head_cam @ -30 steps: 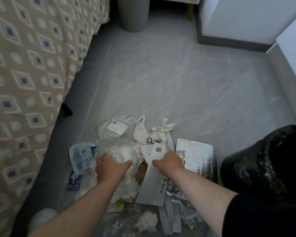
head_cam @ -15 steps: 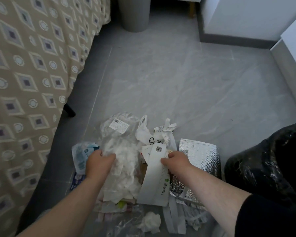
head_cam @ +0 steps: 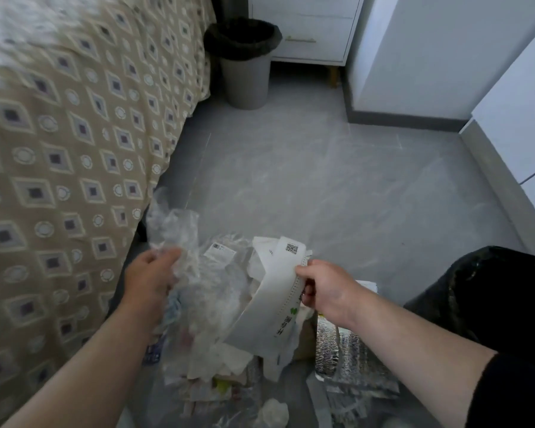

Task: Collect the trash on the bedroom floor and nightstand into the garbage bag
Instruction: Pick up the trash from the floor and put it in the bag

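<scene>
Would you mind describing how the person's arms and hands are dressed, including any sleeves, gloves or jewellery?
Both hands are bare, with no gloves. The left hand and its forearm show no sleeve anywhere in view. The right hand has a bare forearm too, but a black sleeve is pushed up near the elbow. No watch or bracelet shows; rings are too blurred to rule out.

1. I noted the left hand (head_cam: 150, 274) rose from the pile, lifting a clear plastic wrapper (head_cam: 175, 230) above the floor.
2. The right hand (head_cam: 322, 288) raised the white paper carton (head_cam: 271, 304) off the heap.
3. The view tilted upward; a lined waste bin (head_cam: 244, 61) and nightstand (head_cam: 306, 26) entered frame.
</scene>
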`<state>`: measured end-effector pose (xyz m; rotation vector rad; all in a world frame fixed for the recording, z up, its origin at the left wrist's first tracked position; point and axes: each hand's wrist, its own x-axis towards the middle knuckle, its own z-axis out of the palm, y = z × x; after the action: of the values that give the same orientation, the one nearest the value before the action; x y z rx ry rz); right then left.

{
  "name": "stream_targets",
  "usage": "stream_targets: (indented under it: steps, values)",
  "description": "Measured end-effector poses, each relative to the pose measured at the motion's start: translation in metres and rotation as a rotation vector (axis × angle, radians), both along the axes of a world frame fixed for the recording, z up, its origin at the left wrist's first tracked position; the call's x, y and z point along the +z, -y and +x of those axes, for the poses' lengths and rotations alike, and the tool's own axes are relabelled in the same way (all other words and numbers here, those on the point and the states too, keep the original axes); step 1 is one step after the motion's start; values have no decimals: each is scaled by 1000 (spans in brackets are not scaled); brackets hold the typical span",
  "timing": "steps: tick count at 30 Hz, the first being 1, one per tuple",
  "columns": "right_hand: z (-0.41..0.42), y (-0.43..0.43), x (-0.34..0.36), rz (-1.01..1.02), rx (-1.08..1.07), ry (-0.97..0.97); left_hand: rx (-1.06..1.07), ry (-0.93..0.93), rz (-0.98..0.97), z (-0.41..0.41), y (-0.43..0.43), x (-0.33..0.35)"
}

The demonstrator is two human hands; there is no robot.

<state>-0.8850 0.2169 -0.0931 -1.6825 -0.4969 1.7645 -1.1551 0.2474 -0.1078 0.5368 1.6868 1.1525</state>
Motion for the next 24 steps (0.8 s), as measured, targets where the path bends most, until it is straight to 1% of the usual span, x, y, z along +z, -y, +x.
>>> stream_targets:
  steps: [3,7,11,13,16,20,24]
  values:
    - [13,1,32,20,4,-6,4,184,37,8,-13,31]
    - [38,6,76,77,14,21,-15,332,154,24,-25,68]
    - [69,16,105,131,-53,-15,-125,493,203,32,-34,94]
    - [82,21,111,144,-87,-28,-199,529,221,36,-34,106]
    - [95,26,118,155,-124,-23,-318,510,242,45,-31,116]
    - [110,28,139,207,-158,-20,-317,551,263,65,-29,138]
    - [143,35,174,322,-227,-15,-361,635,333,100,-26,174]
